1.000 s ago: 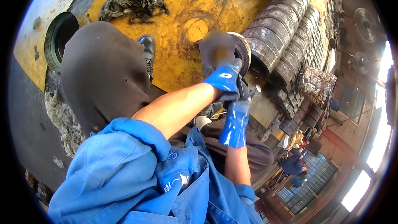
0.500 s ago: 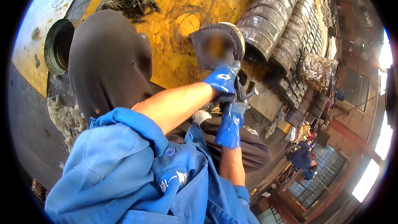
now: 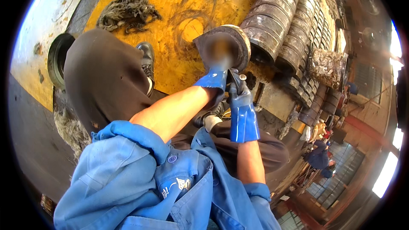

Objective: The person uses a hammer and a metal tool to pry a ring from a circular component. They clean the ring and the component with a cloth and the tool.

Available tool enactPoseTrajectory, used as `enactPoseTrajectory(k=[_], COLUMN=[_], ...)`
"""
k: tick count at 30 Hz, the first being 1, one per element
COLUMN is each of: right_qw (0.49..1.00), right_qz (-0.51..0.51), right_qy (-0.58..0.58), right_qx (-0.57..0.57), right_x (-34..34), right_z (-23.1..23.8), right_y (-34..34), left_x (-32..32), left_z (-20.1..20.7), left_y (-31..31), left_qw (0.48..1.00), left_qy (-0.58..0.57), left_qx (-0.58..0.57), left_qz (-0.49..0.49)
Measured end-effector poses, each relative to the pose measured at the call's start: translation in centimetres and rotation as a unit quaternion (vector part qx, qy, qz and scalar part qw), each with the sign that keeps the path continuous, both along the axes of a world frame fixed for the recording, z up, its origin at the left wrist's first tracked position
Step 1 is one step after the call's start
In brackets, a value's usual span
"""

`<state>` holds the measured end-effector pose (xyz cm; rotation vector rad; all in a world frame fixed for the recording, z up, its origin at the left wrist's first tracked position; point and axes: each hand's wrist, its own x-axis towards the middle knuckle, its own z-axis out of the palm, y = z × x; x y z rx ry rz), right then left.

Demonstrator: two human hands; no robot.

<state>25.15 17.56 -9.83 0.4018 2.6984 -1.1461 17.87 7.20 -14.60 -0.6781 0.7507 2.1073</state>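
A short, round metal ring-shaped piece (image 3: 243, 44), its middle blurred, stands on the yellow floor plate ahead of me. My left hand (image 3: 216, 76), in a blue glove, reaches to its near edge. Those fingers are smeared over the blurred opening, so their grip cannot be made out. Just right of it, my right hand (image 3: 243, 108), also gloved in blue, is closed round a dark tool with a round metal end (image 3: 243, 77). The tool's lower part is hidden by the glove.
Long rows of stacked metal rings (image 3: 275, 12) lie at the upper right, beside a crumpled metal block (image 3: 327, 69). A grey fibrous rag heap (image 3: 130, 10) rests on the yellow plate (image 3: 179, 70). At left is an open metal cylinder (image 3: 57, 61). Another person (image 3: 318, 156) is far right.
My left hand has shifted left, away from the tool and onto the ring piece's near edge. The tool in my right hand has tipped more upright and moved slightly left.
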Motion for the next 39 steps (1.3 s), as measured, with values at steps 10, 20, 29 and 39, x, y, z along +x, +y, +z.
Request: enactPoseTrajectory(k=[10, 20, 29, 39], right_qw=[0.988, 0.982, 0.996, 0.998], right_qz=[-0.081, -0.101, -0.060, -0.041], right_qy=[0.013, 0.000, -0.011, 0.017], right_qx=[-0.134, -0.161, -0.063, -0.036], right_x=[-1.5, -2.2, -4.6, -8.0], right_z=[12.8, 16.2, 14.9, 13.8], right_y=[5.6, 12.0, 11.9, 13.5], left_x=[0.5, 10.5, 12.1, 13.1], left_z=[-3.6, -12.7, -17.4, -20.4], left_y=[0.3, -4.6, -4.0, -5.0], left_qw=[0.992, 0.351, 0.318, 0.427], left_qy=[0.014, 0.458, 0.430, 0.288], left_qx=[-0.019, -0.094, -0.010, 0.099], left_qz=[-0.121, -0.811, -0.845, -0.851])
